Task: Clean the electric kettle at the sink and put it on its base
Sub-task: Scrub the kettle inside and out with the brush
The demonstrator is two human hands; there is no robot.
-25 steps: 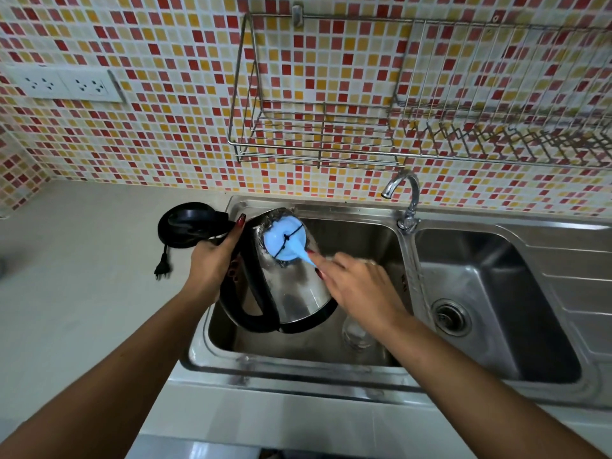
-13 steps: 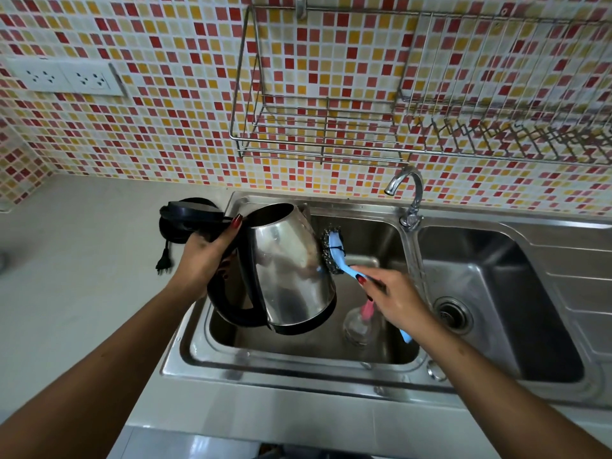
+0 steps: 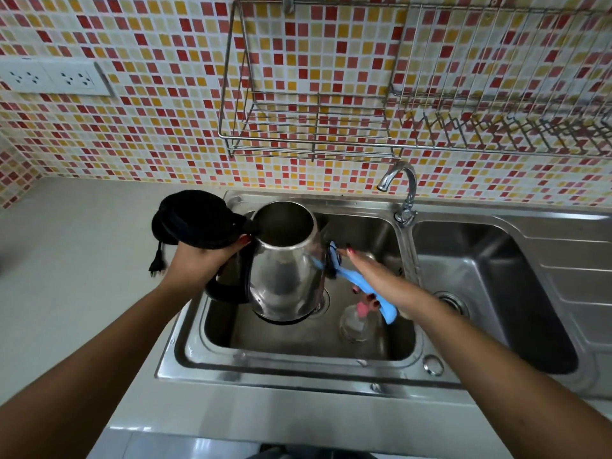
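The left forearm [image 3: 116, 332] and the right forearm [image 3: 480, 352] are bare from the wrist back to the near corners of the view. The left grip [image 3: 202, 260] and the right grip [image 3: 381, 279] wear glossy dark red nail polish. It shows on the left thumbnail [image 3: 245, 240], on the right index nail [image 3: 350, 250] and on two nearer right nails [image 3: 376, 303]. Between the arms, at the near edge, a sliver of dark grey cloth [image 3: 275, 454] shows, too little to name the garment.

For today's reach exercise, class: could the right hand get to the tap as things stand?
Probably yes. The tap stands behind the right hand with nothing between them, but that hand grips the blue brush against the kettle, so turning the tap looks awkward.
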